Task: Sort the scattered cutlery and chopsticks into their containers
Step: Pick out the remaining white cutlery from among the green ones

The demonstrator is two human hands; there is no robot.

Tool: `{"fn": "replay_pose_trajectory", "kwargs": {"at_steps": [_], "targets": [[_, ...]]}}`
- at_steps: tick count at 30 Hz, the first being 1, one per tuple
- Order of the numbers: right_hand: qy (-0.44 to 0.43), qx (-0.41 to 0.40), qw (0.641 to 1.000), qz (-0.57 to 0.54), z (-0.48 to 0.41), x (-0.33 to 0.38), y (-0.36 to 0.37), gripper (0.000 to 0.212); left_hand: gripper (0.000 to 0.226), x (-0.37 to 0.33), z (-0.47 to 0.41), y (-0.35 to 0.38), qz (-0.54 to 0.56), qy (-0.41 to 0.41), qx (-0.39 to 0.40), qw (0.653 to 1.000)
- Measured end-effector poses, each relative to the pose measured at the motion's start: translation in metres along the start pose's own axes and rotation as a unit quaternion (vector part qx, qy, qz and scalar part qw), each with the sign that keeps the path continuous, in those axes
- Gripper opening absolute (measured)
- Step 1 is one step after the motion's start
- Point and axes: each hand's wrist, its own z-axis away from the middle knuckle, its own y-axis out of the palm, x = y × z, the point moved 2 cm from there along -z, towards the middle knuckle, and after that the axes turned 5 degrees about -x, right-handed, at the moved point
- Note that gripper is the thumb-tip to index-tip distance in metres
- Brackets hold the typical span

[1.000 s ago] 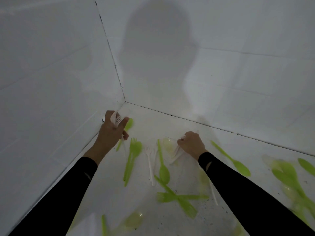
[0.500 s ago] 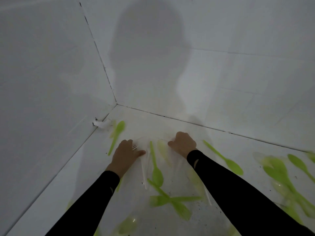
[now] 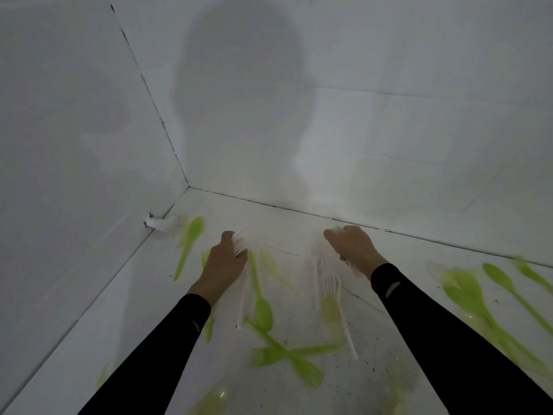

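cutlery, white, in left hand, right hand

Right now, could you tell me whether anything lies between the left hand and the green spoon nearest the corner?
Only the tines of a green fork, flat beside the left hand, lie between it and that green spoon.

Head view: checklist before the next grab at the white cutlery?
1. Both hands in frame: ok. Left hand and right hand are both low over the surface.
2. Left hand grip: cannot tell. The white cutlery at its fingers is blurred.
3. Right hand grip: cannot tell. There is a white smear around it, and a white fork lies just below.
4. Containers in view: not ok, none visible.
5. Green pieces separated: not ok. The crossed green cutlery overlaps.
6. Image sharpness: not ok, motion blur.
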Motion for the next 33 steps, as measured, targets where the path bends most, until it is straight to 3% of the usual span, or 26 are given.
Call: {"fn": "replay_pose_trajectory", "kwargs": {"at_steps": [3, 5, 8, 10, 14, 18, 21, 29, 33], "targets": [[-0.005, 0.009, 0.994, 0.112, 0.010, -0.019, 0.009, 0.035, 0.034, -0.003, -0.004, 0.012, -0.053, -0.011, 0.033, 0.998], [-0.023, 0.031, 0.984, 0.175, 0.019, -0.029, 0.023, 0.053, 0.037, -0.003, -0.007, 0.019, -0.058, -0.010, 0.040, 0.997], [-0.051, 0.047, 0.979, 0.191, 0.029, -0.038, 0.038, 0.073, 0.037, -0.010, -0.007, 0.026, -0.062, 0.004, 0.038, 0.997], [-0.052, 0.041, 0.982, 0.177, 0.031, -0.037, 0.041, 0.069, 0.035, -0.014, -0.006, 0.026, -0.060, 0.007, 0.034, 0.998], [-0.053, 0.043, 0.984, 0.164, 0.030, -0.034, 0.043, 0.045, 0.052, -0.013, -0.005, 0.025, -0.015, -0.033, 0.041, 0.999], [-0.041, 0.047, 0.991, 0.119, 0.031, -0.037, 0.032, 0.038, 0.048, -0.017, -0.001, 0.028, -0.042, -0.041, 0.074, 0.996], [-0.038, 0.026, 0.997, 0.059, 0.031, -0.035, 0.013, 0.021, 0.049, -0.017, 0.002, 0.029, -0.014, -0.038, 0.077, 0.996], [-0.015, 0.096, 0.987, -0.131, 0.051, -0.028, -0.047, 0.016, 0.033, -0.027, 0.004, 0.033, -0.082, -0.005, 0.085, 0.993], [-0.029, 0.115, 0.978, -0.171, 0.073, -0.027, -0.068, 0.011, 0.036, -0.027, 0.013, 0.022, -0.003, -0.027, 0.032, 0.999]]}}
